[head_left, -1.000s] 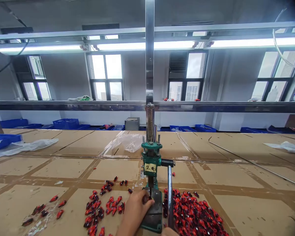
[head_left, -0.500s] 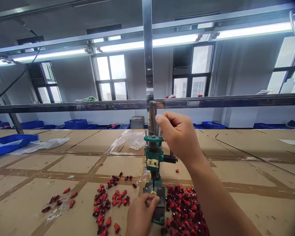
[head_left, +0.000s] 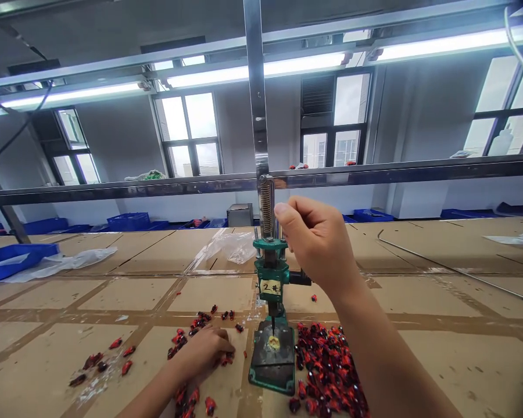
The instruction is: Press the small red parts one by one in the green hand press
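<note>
A green hand press (head_left: pixel 271 270) marked "2#" stands in front of me, with a thin pin above a yellowish seat (head_left: pixel 273 342) on its base plate (head_left: pixel 271 374). My right hand (head_left: pixel 316 241) is closed in a fist beside the spring column, around the press's lever, whose grip is hidden by the fingers. To the left of the base, my left hand (head_left: pixel 204 351) reaches down into scattered small red-and-black parts (head_left: pixel 210 405). Its fingers are bent together, and what they hold, if anything, is hidden.
A dense heap of similar red-and-black parts (head_left: pixel 325 366) lies right of the press. A few more parts (head_left: pixel 127 367) lie far left. A blue tray (head_left: pixel 21 255), clear plastic film (head_left: pixel 237 247) and a thin metal rod (head_left: pixel 440 264) rest on the cardboard-covered table (head_left: pixel 139 290).
My left hand has left the press's base plate and moved left onto the scattered parts, uncovering the yellowish seat. My right hand stays at the lever. The view has shifted slightly.
</note>
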Demonstrator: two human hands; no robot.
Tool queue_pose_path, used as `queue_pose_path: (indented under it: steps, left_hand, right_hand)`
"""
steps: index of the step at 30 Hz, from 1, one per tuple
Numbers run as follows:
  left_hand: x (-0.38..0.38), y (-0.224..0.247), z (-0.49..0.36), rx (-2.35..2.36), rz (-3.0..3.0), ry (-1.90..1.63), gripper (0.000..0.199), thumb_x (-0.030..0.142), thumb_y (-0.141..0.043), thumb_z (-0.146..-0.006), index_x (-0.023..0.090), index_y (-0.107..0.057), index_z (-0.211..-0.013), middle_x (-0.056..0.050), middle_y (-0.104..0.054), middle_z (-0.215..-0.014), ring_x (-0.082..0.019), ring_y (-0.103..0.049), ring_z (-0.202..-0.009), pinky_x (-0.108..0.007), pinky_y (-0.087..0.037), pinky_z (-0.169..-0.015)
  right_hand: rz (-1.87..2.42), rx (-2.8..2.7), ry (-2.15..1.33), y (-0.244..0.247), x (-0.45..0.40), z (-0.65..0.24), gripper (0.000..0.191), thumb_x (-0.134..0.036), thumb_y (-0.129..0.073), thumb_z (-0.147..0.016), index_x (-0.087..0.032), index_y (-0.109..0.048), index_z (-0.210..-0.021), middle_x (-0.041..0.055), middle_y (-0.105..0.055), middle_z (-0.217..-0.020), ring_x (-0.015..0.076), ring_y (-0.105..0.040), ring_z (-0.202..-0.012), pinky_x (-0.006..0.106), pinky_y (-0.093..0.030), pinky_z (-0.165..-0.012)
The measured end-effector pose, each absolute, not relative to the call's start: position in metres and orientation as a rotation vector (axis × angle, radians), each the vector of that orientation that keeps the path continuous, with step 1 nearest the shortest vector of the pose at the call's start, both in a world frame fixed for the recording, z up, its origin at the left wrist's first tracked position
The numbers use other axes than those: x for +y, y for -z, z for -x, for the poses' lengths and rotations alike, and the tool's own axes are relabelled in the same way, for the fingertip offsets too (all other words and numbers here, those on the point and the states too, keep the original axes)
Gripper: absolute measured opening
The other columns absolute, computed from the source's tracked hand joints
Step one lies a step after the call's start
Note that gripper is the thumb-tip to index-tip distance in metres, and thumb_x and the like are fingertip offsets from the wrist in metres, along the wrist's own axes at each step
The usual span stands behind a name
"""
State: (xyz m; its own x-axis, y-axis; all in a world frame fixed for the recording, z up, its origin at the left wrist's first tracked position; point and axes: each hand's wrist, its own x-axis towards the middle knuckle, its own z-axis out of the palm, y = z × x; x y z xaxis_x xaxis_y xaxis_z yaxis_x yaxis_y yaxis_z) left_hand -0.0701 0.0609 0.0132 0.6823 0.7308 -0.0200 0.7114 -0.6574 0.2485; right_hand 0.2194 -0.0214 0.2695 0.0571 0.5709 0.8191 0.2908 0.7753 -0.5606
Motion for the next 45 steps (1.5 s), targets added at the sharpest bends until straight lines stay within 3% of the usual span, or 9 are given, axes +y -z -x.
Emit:
queue_pose_path:
  steps: [7,15,19,23,27,29,32,39,45]
  left_hand:
    - [0.057,-0.013,0.077,1.235,-2.518,-0.126,0.030,0.014,-0.053,-0.076,0.025,-0.075,-0.094,-0.002,-0.072,-0.100,-0.019,-0.065,-0.093,-0.026,-0.043,-0.084]
    - [0.049,-0.010,0.072,1.355,-2.373,-0.346,0.030,0.016,-0.049,-0.081,0.023,-0.077,-0.090,-0.005,-0.072,-0.100,-0.019,-0.064,-0.093,-0.026,-0.046,-0.087]
    - [0.044,-0.018,0.059,1.360,-2.113,-0.719,0.031,0.030,-0.051,-0.085,0.021,-0.078,-0.096,-0.007,-0.072,-0.097,-0.020,-0.065,-0.092,-0.029,-0.049,-0.086]
    - [0.041,-0.009,0.043,1.346,-1.519,-1.038,0.042,0.048,-0.068,-0.072,0.016,-0.080,-0.097,-0.010,-0.073,-0.110,-0.021,-0.067,-0.085,-0.032,-0.054,-0.081]
    - [0.035,0.007,0.023,1.237,-1.088,-1.154,0.058,0.057,-0.075,-0.065,0.014,-0.078,-0.105,-0.007,-0.075,-0.087,-0.015,-0.063,-0.070,-0.028,-0.053,-0.070]
    - [0.030,0.010,0.012,1.193,-1.031,-1.154,0.062,0.060,-0.077,-0.063,0.014,-0.078,-0.104,-0.007,-0.075,-0.084,-0.017,-0.066,-0.073,-0.029,-0.055,-0.074]
    - [0.022,0.011,0.002,1.297,-1.196,-1.155,0.062,0.063,-0.075,-0.064,0.014,-0.079,-0.102,-0.012,-0.076,-0.099,-0.025,-0.070,-0.093,-0.038,-0.054,-0.090]
    - [0.005,0.031,0.028,1.662,-1.923,-0.971,0.038,0.048,-0.061,-0.083,0.024,-0.076,-0.107,-0.009,-0.071,-0.119,-0.030,-0.062,-0.115,-0.043,-0.046,-0.103]
    - [0.052,0.016,0.049,1.830,-2.210,-0.613,0.034,0.022,-0.051,-0.087,0.020,-0.073,-0.113,-0.009,-0.070,-0.122,-0.026,-0.060,-0.117,-0.038,-0.042,-0.103]
  right_hand:
    - [0.704,-1.540,-0.225,-0.269,-0.023,-0.220,0.043,-0.034,-0.051,-0.097,-0.018,-0.041,-0.058,-0.0037,-0.038,-0.054,0.0091,-0.035,-0.054,0.031,-0.029,-0.052]
    - [0.677,-1.522,-0.251,-0.270,-0.022,-0.218,0.043,-0.034,-0.051,-0.097,-0.019,-0.041,-0.058,-0.0035,-0.038,-0.054,0.0095,-0.035,-0.054,0.031,-0.029,-0.052]
    - [0.665,-1.507,-0.241,-0.269,-0.022,-0.218,0.043,-0.033,-0.051,-0.097,-0.019,-0.040,-0.058,-0.0036,-0.037,-0.054,0.0096,-0.036,-0.054,0.031,-0.030,-0.053]
    - [0.649,-1.508,-0.265,-0.267,-0.021,-0.219,0.043,-0.033,-0.050,-0.098,-0.019,-0.039,-0.058,-0.0036,-0.038,-0.054,0.0094,-0.036,-0.054,0.031,-0.029,-0.053]
    - [0.648,-1.501,-0.271,-0.267,-0.021,-0.219,0.044,-0.034,-0.050,-0.098,-0.019,-0.040,-0.059,-0.0034,-0.038,-0.055,0.0095,-0.037,-0.054,0.032,-0.029,-0.053]
    - [0.647,-1.501,-0.268,-0.266,-0.021,-0.219,0.043,-0.034,-0.050,-0.098,-0.018,-0.041,-0.059,-0.0031,-0.039,-0.055,0.0096,-0.038,-0.054,0.032,-0.029,-0.053]
    - [0.627,-1.507,-0.272,-0.266,-0.021,-0.219,0.043,-0.034,-0.051,-0.098,-0.018,-0.042,-0.059,-0.0029,-0.039,-0.056,0.0095,-0.038,-0.054,0.032,-0.028,-0.053]
    - [0.609,-1.495,-0.269,-0.266,-0.020,-0.221,0.042,-0.033,-0.052,-0.098,-0.018,-0.043,-0.059,-0.0027,-0.040,-0.056,0.0094,-0.039,-0.054,0.032,-0.029,-0.053]
    - [0.584,-1.470,-0.288,-0.266,-0.018,-0.217,0.042,-0.032,-0.052,-0.098,-0.019,-0.044,-0.059,-0.0024,-0.039,-0.056,0.0095,-0.040,-0.054,0.031,-0.029,-0.052]
